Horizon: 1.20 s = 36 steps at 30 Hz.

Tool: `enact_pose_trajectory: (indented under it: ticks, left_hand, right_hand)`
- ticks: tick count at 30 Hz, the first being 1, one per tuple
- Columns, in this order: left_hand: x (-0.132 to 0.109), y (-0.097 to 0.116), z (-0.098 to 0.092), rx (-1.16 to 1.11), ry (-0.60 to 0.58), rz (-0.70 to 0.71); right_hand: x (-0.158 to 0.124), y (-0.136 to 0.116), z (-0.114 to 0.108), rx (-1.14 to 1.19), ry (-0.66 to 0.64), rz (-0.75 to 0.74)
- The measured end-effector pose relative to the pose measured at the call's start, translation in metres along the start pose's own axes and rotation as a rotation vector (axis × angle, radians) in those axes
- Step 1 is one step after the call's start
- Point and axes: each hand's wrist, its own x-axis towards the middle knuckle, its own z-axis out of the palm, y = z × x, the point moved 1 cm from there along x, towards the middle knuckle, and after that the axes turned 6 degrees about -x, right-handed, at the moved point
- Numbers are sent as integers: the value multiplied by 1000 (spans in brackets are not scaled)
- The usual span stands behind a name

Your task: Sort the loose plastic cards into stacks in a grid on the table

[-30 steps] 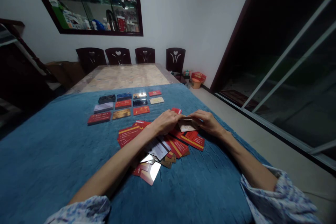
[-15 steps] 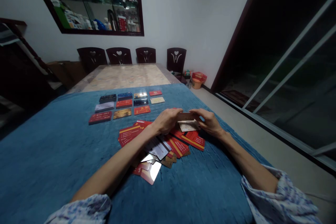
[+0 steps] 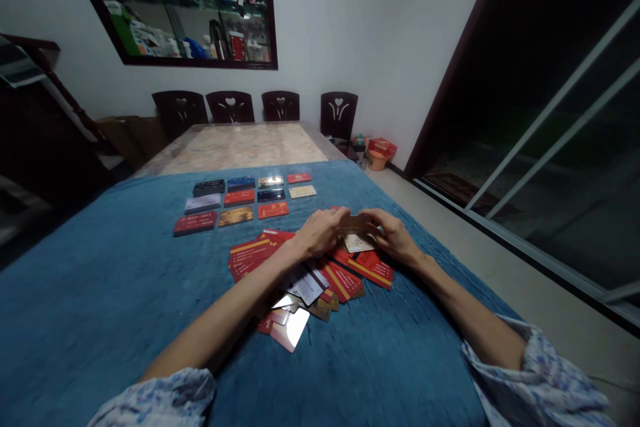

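Note:
My left hand and my right hand meet over the blue cloth and together pinch a small stack of tan cards by its two ends. A pale card lies just under the stack. Below and around my hands spreads a loose heap of cards, mostly red with gold stripes, some silver and brown. Farther away, sorted piles of cards sit in neat rows, red, blue, black, gold and white.
The cloth covers the near part of a long table with a marble top. Several dark chairs stand at its far end under a glass wall cabinet. A sliding glass door is on the right, red boxes on the floor.
My hands lifted the tan stack slightly off the pale card and squared it between the fingers. The view shifted a little to the right.

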Motion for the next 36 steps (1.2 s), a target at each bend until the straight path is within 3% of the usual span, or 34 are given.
enact_pose_trajectory:
  ticks: [6, 12, 23, 36]
  left_hand:
    - [0, -1, 2, -37, 6, -31]
    - [1, -6, -2, -124, 90, -50]
    - [2, -9, -12, -190, 170, -67]
    - [3, -11, -12, 2, 128, 25]
  right_hand:
    - [1, -2, 2, -49, -16, -14]
    - [2, -3, 3, -104, -24, -66]
    - [4, 0, 6, -408, 58, -117]
    - [6, -5, 6, -484, 191, -156]
